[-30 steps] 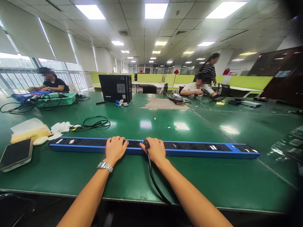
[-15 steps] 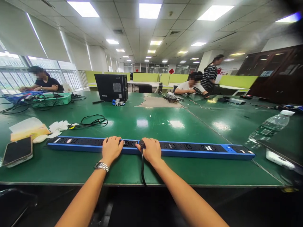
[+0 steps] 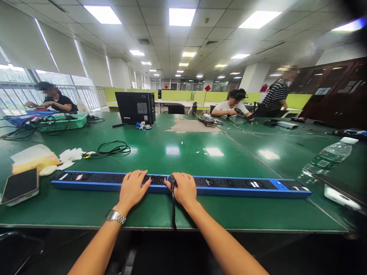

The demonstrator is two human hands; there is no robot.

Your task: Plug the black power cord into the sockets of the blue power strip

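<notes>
A long blue and black power strip [image 3: 229, 186] lies across the green table [image 3: 177, 152] near its front edge. My left hand [image 3: 132, 188] rests flat on the strip, fingers stretched out, a metal watch on its wrist. Just to its right, my right hand [image 3: 183, 188] is curled over the strip, fingers closed on a black plug [image 3: 172, 180] set in a socket. The plug's black cable [image 3: 172, 210] runs back over the table's front edge.
A phone [image 3: 18, 186], tissue pack [image 3: 33, 157] and white wads lie at left, a coiled black cable [image 3: 110, 149] behind the strip. A water bottle [image 3: 327, 158] lies at right. A computer case [image 3: 135, 107] and green basket [image 3: 64, 122] stand farther back. Three other people are at the far tables.
My left hand has uncurled and lies flatter on the strip. The view has shifted a little. The standing person in the striped top has moved to the right.
</notes>
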